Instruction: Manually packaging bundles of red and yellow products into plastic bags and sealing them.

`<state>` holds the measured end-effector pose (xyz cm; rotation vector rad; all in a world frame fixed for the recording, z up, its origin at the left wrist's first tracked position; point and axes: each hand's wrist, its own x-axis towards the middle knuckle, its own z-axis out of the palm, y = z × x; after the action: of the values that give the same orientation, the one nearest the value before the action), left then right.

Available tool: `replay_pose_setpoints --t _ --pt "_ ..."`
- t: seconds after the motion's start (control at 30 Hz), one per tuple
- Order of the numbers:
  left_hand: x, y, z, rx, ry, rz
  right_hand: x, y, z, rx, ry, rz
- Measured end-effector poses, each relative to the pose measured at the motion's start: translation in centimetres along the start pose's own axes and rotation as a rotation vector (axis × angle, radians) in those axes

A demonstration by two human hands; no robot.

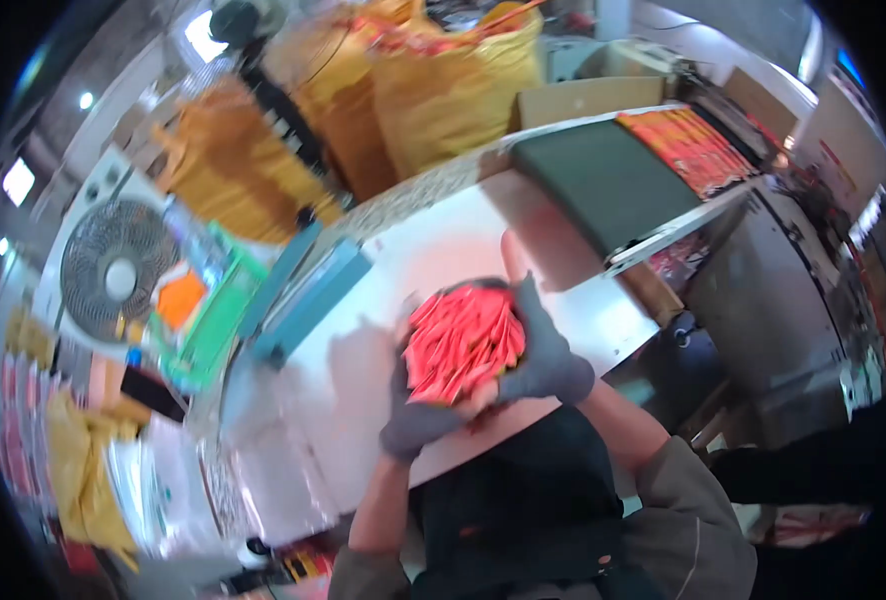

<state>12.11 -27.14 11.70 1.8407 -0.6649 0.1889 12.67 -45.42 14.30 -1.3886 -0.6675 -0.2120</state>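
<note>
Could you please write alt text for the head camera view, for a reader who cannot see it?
Two grey-gloved hands, left hand and right hand, cup a bundle of red packets above a white table. A fan and yellow sacks stand beyond.

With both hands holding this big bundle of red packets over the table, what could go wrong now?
1. The bundle of red packets is thick and loose; the left hand and right hand grip only its sides, so packets might slide out onto the white table.
2. It is held near the table's front edge, so dropped packets could fall to the floor.
</note>
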Motion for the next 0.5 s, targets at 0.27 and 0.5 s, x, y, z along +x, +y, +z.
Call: replay_pose_setpoints --t 0.27,0.5 --pt "-6.8 2.9 -1.5 -0.631 -0.076 -0.506 -3.6 -0.9 4.0 0.246 -0.056 0.348" --pt "-13.3 -6.2 1.2 -0.661 0.181 -0.519 -0.7 7.5 8.1 0.146 -0.667 0.7"
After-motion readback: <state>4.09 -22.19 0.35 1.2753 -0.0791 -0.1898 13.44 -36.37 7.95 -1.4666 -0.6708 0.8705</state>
